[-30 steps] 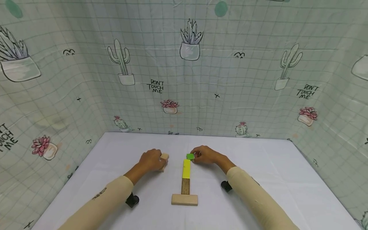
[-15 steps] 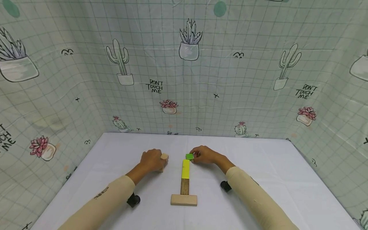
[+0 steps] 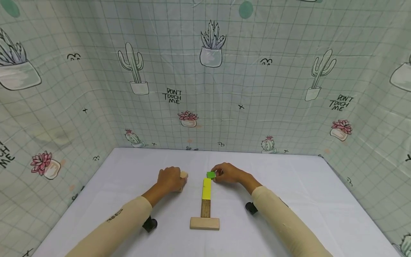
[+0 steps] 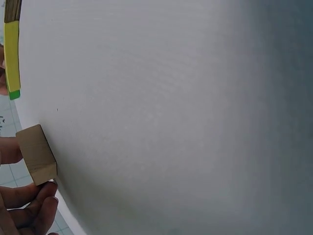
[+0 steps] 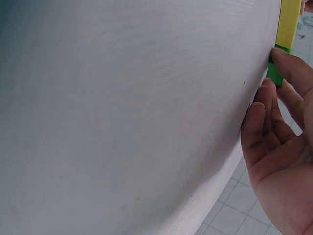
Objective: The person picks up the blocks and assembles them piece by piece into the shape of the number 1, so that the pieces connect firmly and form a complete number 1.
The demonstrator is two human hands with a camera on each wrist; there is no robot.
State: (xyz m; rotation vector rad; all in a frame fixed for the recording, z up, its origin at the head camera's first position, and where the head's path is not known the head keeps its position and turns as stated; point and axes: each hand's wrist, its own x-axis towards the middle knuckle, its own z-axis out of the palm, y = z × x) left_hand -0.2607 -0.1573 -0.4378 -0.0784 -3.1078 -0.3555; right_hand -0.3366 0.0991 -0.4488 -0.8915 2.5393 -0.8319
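My left hand (image 3: pixel 170 178) grips a plain light wooden block (image 3: pixel 183 175) to the left of a line of blocks. In the left wrist view that wooden block (image 4: pixel 35 152) sits between thumb and fingers, low over the white surface. My right hand (image 3: pixel 226 173) pinches a small green block (image 3: pixel 211 175) at the far end of the line. Nearer to me follow a yellow block (image 3: pixel 207 189) and a dark brown wooden block (image 3: pixel 206 208). A light wooden block (image 3: pixel 204 223) lies crosswise at the near end. The right wrist view shows the green block (image 5: pixel 275 73) against the yellow one.
A white cloth-like surface (image 3: pixel 273 221) lies under everything. Behind and at both sides hangs a checked curtain (image 3: pixel 224 89) printed with cactus drawings. A black device (image 3: pixel 150 224) shows below the left wrist, another black device (image 3: pixel 251 207) below the right.
Both hands keep hold of their blocks, and the line of blocks stays as it was. The left hand sits very slightly nearer the line. The head view has shifted a little.
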